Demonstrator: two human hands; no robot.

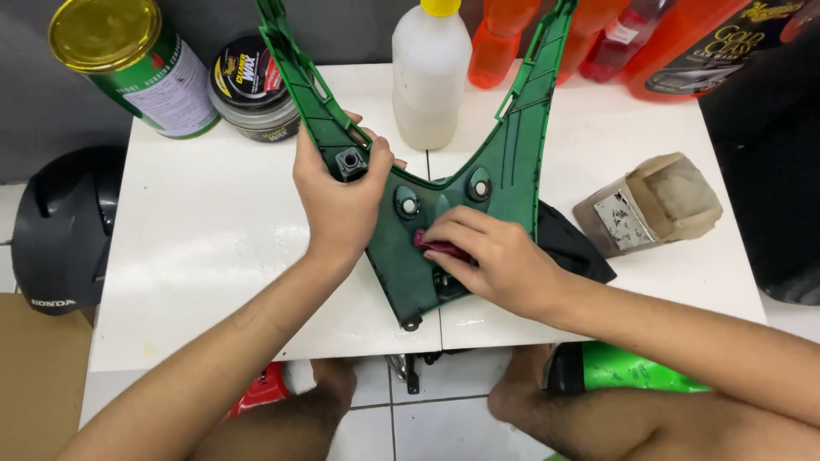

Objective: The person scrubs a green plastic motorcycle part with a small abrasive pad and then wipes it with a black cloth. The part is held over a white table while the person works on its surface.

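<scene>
The low white rectangular desk (pixel 213 256) carries the work, with your bare knees below its near edge. Containers stand along its far edge, well apart from the working zone: a green cylindrical tin with a gold lid (pixel 137 64), a round black wax tin (pixel 252 85), a white plastic bottle with a yellow cap (pixel 430 72), and a row of orange and red bottles (pixel 598 38). A murky brown rectangular plastic container (pixel 653 203) lies on its side at the right.

The green V-shaped moulded plastic panel (pixel 504 162) lies flat at the desk centre, point toward you and both arms spreading away. This orientation puts the inner face, with its round fastener bosses, upward and within reach. A black cloth (pixel 572 248) shows beneath the panel's right edge, probably as padding.

Your left hand (pixel 337 201) is closed over the left arm of the panel near a boss, pressing it down so the part cannot slide. Your right hand (pixel 495 260) lies flat, fingers pressing a small dark red pad (pixel 440 248) against the panel's lower centre. Whether it is sponge or folded cloth cannot be told from this view.
</scene>
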